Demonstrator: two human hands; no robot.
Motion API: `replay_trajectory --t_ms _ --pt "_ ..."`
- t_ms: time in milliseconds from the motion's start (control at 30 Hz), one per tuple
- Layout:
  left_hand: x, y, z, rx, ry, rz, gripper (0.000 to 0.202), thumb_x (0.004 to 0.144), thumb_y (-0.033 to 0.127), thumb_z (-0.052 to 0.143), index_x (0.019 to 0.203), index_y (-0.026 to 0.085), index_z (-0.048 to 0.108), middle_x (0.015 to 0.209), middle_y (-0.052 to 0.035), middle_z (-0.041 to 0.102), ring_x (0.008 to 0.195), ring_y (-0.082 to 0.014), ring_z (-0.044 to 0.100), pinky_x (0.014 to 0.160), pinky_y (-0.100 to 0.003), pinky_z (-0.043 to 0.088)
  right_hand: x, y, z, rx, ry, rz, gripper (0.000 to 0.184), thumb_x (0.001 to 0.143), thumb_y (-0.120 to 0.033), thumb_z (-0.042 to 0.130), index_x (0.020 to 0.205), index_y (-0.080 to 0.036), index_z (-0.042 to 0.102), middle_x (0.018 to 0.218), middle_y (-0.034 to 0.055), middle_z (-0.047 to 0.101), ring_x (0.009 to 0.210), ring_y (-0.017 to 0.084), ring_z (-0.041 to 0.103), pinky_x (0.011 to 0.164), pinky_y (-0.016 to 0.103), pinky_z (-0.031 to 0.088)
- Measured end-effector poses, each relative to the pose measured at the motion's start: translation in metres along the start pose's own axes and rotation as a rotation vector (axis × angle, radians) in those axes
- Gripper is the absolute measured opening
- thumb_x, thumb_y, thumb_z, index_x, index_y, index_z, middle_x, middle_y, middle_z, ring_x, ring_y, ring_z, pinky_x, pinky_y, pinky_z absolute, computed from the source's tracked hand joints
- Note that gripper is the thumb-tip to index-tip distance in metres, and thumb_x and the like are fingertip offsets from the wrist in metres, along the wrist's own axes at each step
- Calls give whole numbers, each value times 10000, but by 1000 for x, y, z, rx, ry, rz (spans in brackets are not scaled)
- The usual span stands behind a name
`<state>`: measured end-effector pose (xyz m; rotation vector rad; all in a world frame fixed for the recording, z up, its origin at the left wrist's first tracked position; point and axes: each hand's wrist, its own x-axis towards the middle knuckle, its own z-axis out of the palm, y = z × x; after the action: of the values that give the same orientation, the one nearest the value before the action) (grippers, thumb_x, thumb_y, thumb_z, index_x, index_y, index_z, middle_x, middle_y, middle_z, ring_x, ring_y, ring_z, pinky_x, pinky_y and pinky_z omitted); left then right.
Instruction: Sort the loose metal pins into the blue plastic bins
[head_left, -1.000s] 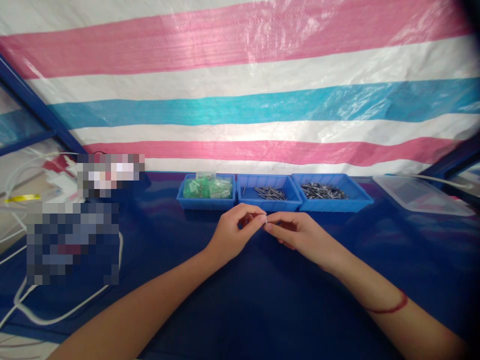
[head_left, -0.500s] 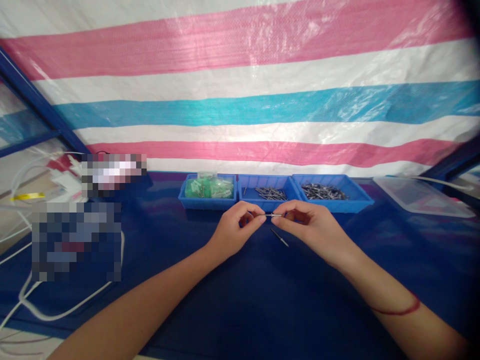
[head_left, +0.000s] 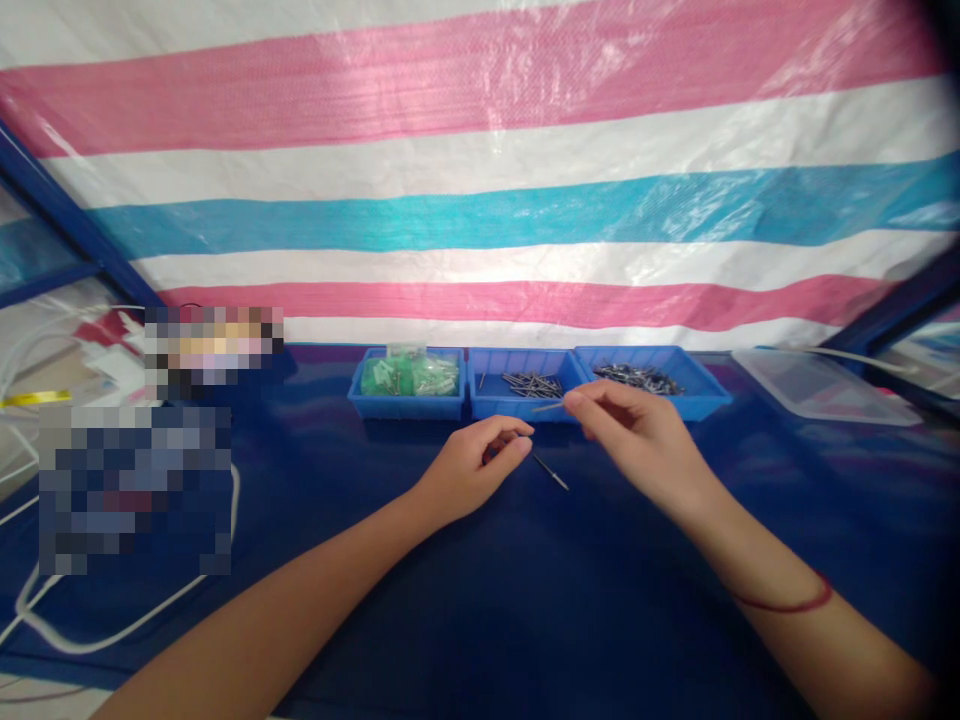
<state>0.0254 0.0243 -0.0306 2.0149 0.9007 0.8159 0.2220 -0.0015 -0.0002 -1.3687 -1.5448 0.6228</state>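
Observation:
My right hand [head_left: 634,430] pinches a blind rivet [head_left: 549,406], whose thin, slightly blurred shank points left in front of the middle bin. The end inside the fingers is hidden. My left hand [head_left: 487,460] rests low over the table, thumb and forefinger a little apart with nothing visible between them. Another blind rivet [head_left: 552,472] lies slanted on the dark blue table, just right of my left fingertips. Beyond my hands, the middle blue bin [head_left: 487,405] contains loose metal pins [head_left: 532,384].
The left blue bin [head_left: 409,406] holds green and clear bags [head_left: 412,375]. In the right blue bin [head_left: 697,400] lies a pile of metal pieces [head_left: 637,378]. A translucent lid [head_left: 825,390] sits far right. White cable [head_left: 236,510] loops at left; a striped sheet [head_left: 480,220] hangs behind.
My hands have come apart. The right one has risen slightly toward the bins with the blind rivet, and the left has let go of it. The rivet on the table stays put.

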Motion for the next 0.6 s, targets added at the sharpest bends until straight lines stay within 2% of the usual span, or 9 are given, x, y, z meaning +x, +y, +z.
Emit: replay_trajectory --t_ms 100,167,233,300,400,600 --pt "1 0 1 68 -46 33 291 923 358 457 1082 177 620 851 -30 659 710 -134 566 674 -237 429 14 20 -22 -61 255 0 266 832 -450 569 879 -204 659 723 27 619 594 150 529 538 275 400" --pt "1 1 2 151 -105 127 271 933 317 437 1031 176 646 919 -55 671 815 -159 588 770 -264 437 23 36 -37 -264 375 -30 295 836 -434 559 956 -192 678 783 57 645 620 164 544 590 301 423" --pt "1 3 3 250 -161 233 270 937 271 424 1035 182 659 1009 -76 666 936 -184 579 868 -295 415 29 47 -47 -523 438 -88 332 814 -411 580 1023 -174 683 825 81 648 651 182 541 638 328 426" --pt "0 4 5 358 -189 307 280 930 245 435 1115 214 643 1124 -79 645 1038 -209 546 914 -333 386 30 51 -50 -634 452 -123 356 808 -387 576 1072 -167 670 844 84 646 650 181 529 644 329 424" --pt "1 4 8 490 -206 347 299 917 246 472 1177 268 617 1252 -48 603 1121 -237 499 906 -374 357 26 42 -43 -579 417 -131 331 825 -353 550 1091 -180 646 843 60 645 608 155 508 618 304 424" --pt "4 2 14 501 -208 282 173 899 308 540 947 235 690 1095 -27 673 1049 -212 543 857 -339 362 7 10 -16 -491 225 -270 213 853 -291 527 982 -180 655 813 54 633 616 155 508 631 305 423"
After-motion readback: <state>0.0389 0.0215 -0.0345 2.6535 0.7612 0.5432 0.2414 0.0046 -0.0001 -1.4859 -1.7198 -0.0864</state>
